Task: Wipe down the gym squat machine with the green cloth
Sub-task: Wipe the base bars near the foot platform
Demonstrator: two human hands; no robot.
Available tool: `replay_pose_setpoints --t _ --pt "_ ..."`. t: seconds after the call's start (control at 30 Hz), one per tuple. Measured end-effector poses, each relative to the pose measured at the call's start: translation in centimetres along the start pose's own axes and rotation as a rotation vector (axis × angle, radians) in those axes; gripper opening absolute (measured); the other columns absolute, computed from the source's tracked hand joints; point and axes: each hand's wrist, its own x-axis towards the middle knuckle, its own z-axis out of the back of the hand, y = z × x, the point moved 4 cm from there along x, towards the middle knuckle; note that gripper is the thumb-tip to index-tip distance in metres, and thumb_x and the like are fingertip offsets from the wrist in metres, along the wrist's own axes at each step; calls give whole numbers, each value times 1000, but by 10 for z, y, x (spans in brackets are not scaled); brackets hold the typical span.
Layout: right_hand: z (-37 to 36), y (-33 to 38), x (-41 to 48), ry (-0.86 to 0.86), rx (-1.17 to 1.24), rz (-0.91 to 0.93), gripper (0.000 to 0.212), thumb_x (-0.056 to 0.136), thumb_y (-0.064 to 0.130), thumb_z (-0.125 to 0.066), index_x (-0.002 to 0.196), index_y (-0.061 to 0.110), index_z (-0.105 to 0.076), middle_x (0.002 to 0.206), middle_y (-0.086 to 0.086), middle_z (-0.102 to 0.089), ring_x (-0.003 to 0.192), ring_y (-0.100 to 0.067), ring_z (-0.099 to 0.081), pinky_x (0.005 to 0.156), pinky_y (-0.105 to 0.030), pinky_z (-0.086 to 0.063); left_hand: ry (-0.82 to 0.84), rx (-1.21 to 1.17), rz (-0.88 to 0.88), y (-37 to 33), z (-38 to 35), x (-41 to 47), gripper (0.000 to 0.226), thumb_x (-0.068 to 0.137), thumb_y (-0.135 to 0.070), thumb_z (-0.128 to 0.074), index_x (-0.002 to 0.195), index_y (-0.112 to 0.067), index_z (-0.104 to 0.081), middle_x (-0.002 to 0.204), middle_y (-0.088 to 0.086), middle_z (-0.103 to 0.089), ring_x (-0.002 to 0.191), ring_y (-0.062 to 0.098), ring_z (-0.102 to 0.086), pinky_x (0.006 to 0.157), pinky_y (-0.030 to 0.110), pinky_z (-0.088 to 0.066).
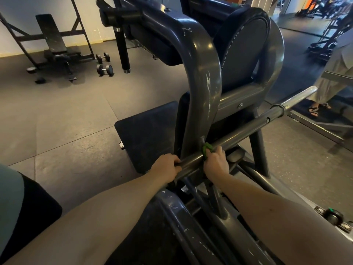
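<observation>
Both my hands are on one horizontal steel bar of the squat machine. My left hand has its fingers curled round the bar's near end. My right hand, just beside it, has its fingers clamped on the one green cloth, which is bunched against the bar where it meets the curved upright. I count one round back pad, one dark footplate, two dumbbells lying near one incline bench, and one other person's sandalled foot at the right. The floor is grey rubber matting with seams; a pale wall stands behind the bench.
</observation>
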Motion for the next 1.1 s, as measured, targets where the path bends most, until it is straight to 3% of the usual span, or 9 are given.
replay_pose_setpoints --t 0.13,0.27,0.4,0.5,0.6,0.73,0.9,1.03,1.1 --pt "-8 4 -19 26 -47 215 44 100 23 -55 143 26 -48 133 -6 -35 120 -23 -42 90 -34 -52 12 15 53 0 0 4 22 94 -30 -69 116 -34 -67 107 -9 -64 94 10 -62 87 35 -55" --pt "14 -36 14 -23 -64 66 44 100 23 -57 143 29 -50 129 -5 -38 117 -23 -44 89 -37 -53 49 41 67 -4 2 9 18 93 -29 -70 111 -31 -67 104 -9 -65 93 9 -63 88 35 -55" --pt "11 -29 17 -56 55 -51 38 99 21 -58 136 21 -57 130 -4 -36 115 -22 -44 95 -36 -51 67 4 83 -2 1 13 16 91 -27 -73 104 -32 -66 102 -9 -65 92 8 -63 90 36 -55" --pt "-2 -8 -14 -34 135 86 39 98 23 -58 137 20 -54 131 -2 -37 111 -18 -48 94 -30 -50 87 -19 84 -1 2 15 16 90 -26 -74 100 -34 -65 100 -8 -65 91 8 -64 92 37 -56" --pt "-6 -16 -27 25 59 248 38 99 25 -56 137 22 -53 127 -1 -37 110 -17 -46 89 -29 -51 108 -9 82 -1 3 19 17 89 -25 -74 97 -34 -63 101 -8 -64 92 8 -63 93 38 -55" --pt "10 -48 7 -62 24 142 40 99 25 -57 140 24 -55 121 -2 -38 106 -17 -47 80 -27 -50 122 -39 87 1 2 21 18 89 -24 -75 98 -34 -64 101 -9 -65 93 8 -64 94 37 -55" --pt "14 -30 29 -12 107 -46 34 99 27 -58 132 22 -60 128 -3 -36 117 -23 -46 97 -41 -51 149 -120 91 5 3 21 17 89 -20 -76 99 -30 -67 101 -9 -67 94 8 -65 96 38 -54" --pt "-7 -3 4 24 97 200 36 98 27 -54 134 24 -58 117 0 -34 108 -18 -43 87 -31 -49 153 -134 81 6 2 21 18 89 -20 -76 99 -31 -65 103 -8 -67 95 9 -65 96 38 -54" --pt "-5 -18 12 27 92 221 41 99 27 -54 141 28 -54 114 2 -32 104 -15 -41 82 -31 -49 156 -137 76 7 1 21 19 89 -21 -76 99 -32 -64 104 -7 -66 96 10 -65 96 38 -54"
